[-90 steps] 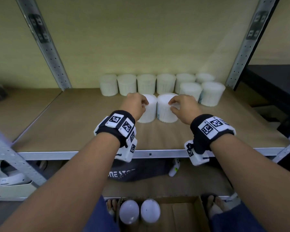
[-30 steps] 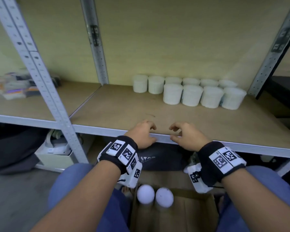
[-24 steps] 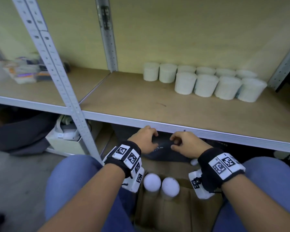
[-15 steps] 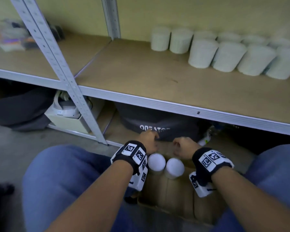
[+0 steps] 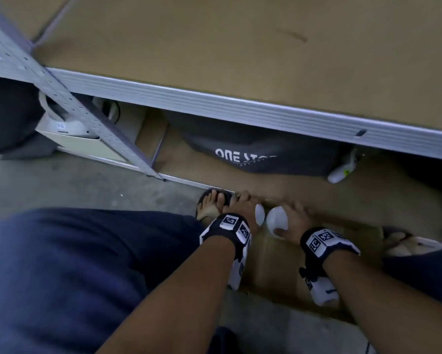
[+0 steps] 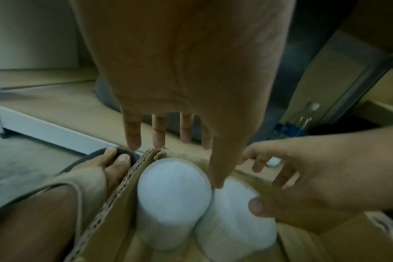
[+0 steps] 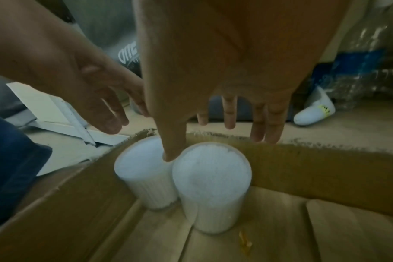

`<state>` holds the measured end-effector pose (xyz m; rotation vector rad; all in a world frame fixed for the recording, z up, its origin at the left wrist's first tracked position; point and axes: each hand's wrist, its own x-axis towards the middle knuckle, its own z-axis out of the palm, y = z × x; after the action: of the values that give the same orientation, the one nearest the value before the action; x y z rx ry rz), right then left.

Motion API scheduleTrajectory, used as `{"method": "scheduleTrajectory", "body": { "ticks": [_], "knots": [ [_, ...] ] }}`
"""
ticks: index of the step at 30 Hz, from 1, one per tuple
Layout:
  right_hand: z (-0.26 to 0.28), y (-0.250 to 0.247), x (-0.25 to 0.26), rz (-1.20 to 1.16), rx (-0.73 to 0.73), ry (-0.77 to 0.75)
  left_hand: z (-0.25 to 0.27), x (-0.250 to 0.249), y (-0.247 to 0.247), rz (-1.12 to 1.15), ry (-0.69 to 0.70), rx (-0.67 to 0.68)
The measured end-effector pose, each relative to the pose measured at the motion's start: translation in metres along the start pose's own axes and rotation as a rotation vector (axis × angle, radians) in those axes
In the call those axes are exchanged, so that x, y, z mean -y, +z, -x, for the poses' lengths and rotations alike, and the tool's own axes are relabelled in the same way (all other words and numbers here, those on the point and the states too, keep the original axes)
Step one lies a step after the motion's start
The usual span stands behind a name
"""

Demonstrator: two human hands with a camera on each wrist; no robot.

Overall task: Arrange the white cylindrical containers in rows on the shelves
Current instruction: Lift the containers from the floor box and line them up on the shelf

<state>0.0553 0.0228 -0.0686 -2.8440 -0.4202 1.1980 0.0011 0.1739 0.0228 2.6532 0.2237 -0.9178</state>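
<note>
Reaching down into a cardboard box (image 7: 325, 159), both hands hover over two white containers standing upright and touching each other in its far left corner. The left hand (image 5: 241, 209) is spread, fingers straight; its thumb tip dips into the gap between the two lids, while the other fingers extend past the box's far wall without gripping anything. The right hand (image 5: 295, 221) is likewise spread over the right container (image 7: 211, 177), thumb down at the seam where it meets the left container (image 6: 174, 187), fingers stretched over the far wall. Neither hand has closed round a container; whether the thumbs press on the lids or only brush them I cannot tell.

The left container sits tight against the box's left wall, whose corrugated edge shows in the left wrist view, so little room is left on that side. To the right and toward the person the box floor lies bare but for a small yellowish scrap (image 7: 244, 239).

A sandalled foot (image 5: 212, 205) rests just outside the box's left wall. Beyond the box, under the shelf (image 5: 240, 60), lie a dark bag (image 5: 260, 154) with white lettering and a white object (image 5: 341, 172). The shelf's metal front edge runs above the hands, and a perforated upright (image 5: 69, 103) slants down at the left.
</note>
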Motion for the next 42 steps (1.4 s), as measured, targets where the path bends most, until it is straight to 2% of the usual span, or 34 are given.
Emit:
{"method": "scheduleTrajectory", "body": {
  "ticks": [3, 10, 17, 27, 38, 42],
  "knots": [
    [-0.008, 0.009, 0.003, -0.027, -0.016, -0.004, -0.032, 0.009, 0.03, -0.039, -0.106, 0.018],
    [-0.022, 0.025, 0.005, -0.222, -0.01, -0.032, -0.072, 0.019, 0.074, -0.232, -0.062, 0.005],
    [-0.022, 0.032, 0.007, -0.221, -0.102, -0.004, -0.078, 0.015, 0.077, -0.194, -0.069, 0.008],
    [0.021, 0.003, -0.005, -0.202, -0.095, 0.006, -0.043, -0.005, 0.049, -0.057, -0.099, -0.01],
    [0.104, -0.073, 0.0, -0.106, -0.139, -0.067, 0.03, -0.022, -0.039, -0.028, -0.002, -0.1],
    [0.144, -0.106, 0.009, -0.049, -0.223, -0.15, 0.059, -0.034, -0.07, -0.04, 0.05, -0.165]
  ]
}}
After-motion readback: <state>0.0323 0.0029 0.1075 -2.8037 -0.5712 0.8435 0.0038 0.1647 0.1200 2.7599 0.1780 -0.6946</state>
